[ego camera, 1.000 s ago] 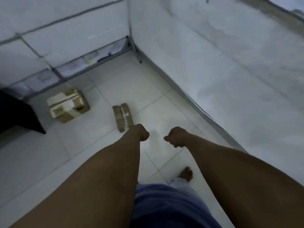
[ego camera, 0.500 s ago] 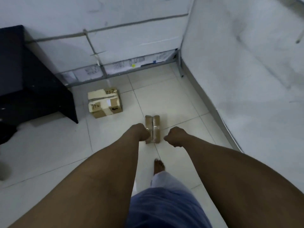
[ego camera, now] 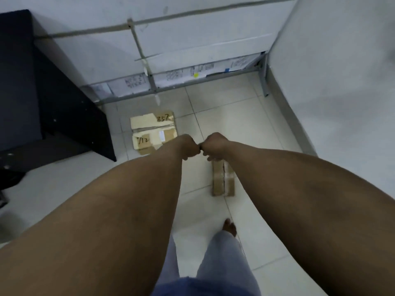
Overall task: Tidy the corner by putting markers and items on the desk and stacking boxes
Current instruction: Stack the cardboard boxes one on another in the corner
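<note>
I see both fists curled at mid-frame, knuckles meeting: left hand (ego camera: 187, 146), right hand (ego camera: 214, 146); whether the dark speck between them is held, I cannot tell. Behind the left hand lies a taped cardboard box (ego camera: 152, 130) marked "857"; below the right, a narrow taped parcel (ego camera: 223, 181) on pale tiles.

Pale floor tiles (ego camera: 213, 107) spread beneath. Printed papers (ego camera: 177, 74) (one with a yellow dot) line the wall base. A bare foot (ego camera: 230, 227) stands nearer.
</note>
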